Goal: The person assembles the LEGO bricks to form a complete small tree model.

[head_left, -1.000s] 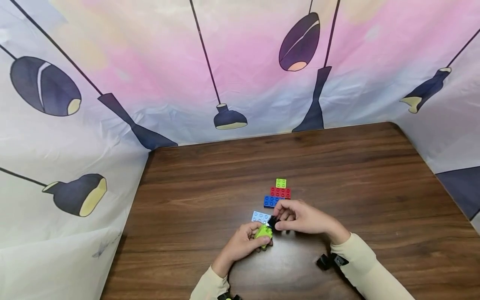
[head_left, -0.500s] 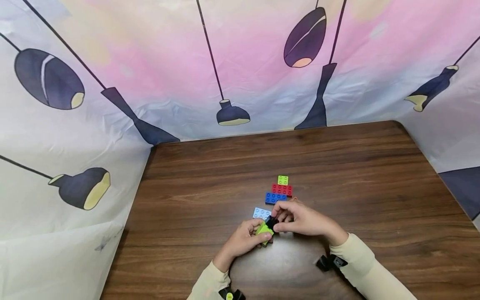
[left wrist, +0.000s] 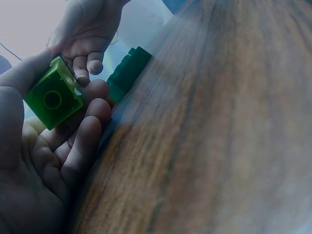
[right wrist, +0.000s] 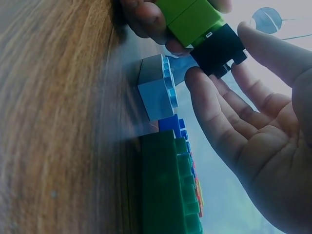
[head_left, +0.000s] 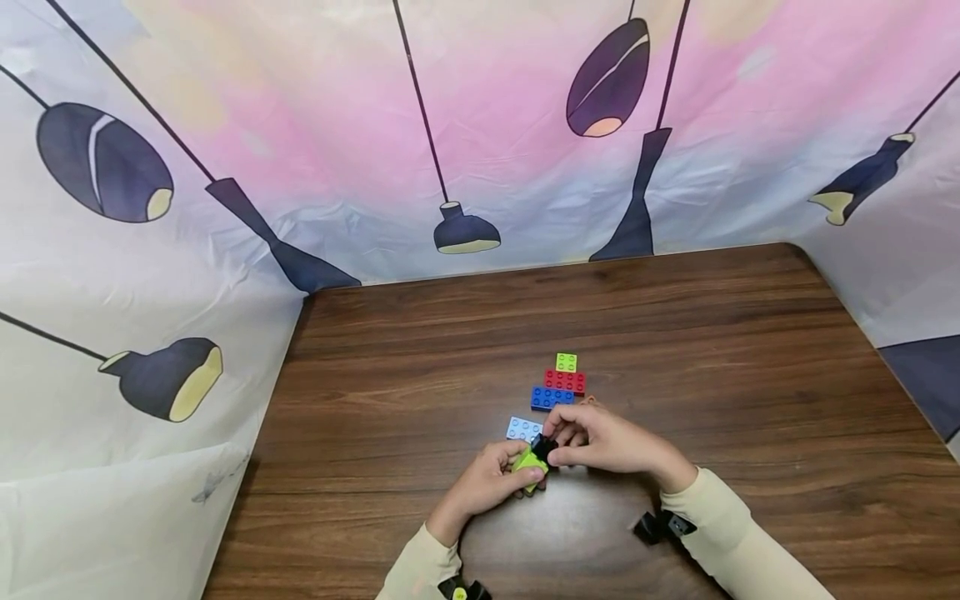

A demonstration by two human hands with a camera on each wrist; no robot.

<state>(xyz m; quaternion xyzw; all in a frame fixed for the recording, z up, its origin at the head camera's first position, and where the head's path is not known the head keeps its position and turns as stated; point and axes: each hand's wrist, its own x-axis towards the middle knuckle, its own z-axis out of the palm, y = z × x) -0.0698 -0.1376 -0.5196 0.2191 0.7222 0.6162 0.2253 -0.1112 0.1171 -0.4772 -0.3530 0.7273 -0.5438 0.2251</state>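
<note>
My left hand [head_left: 495,475] holds lime green building bricks [head_left: 531,464] between thumb and fingers, above the table. A black brick [head_left: 543,447] sits against their end, and my right hand [head_left: 611,437] pinches it between thumb and fingertips. In the right wrist view, the black brick [right wrist: 218,51] lines up with the lime green bricks [right wrist: 192,19], its studs facing my right palm. The left wrist view shows the hollow underside of a lime green brick [left wrist: 53,97]. Just beyond both hands, a light blue brick [head_left: 523,428] lies studs up.
Farther back, a blue brick [head_left: 551,398], a red brick [head_left: 564,382] and a small lime green brick [head_left: 566,362] lie in a stepped row. A dark green brick [right wrist: 158,183] stands on the table below my right hand, hidden from the head view. Patterned cloth [head_left: 510,125] hangs behind the wooden table [head_left: 420,342].
The black brick and the lime green bricks have come together and turned slightly in my hands. Over the last half second both hands have stayed nearly still.
</note>
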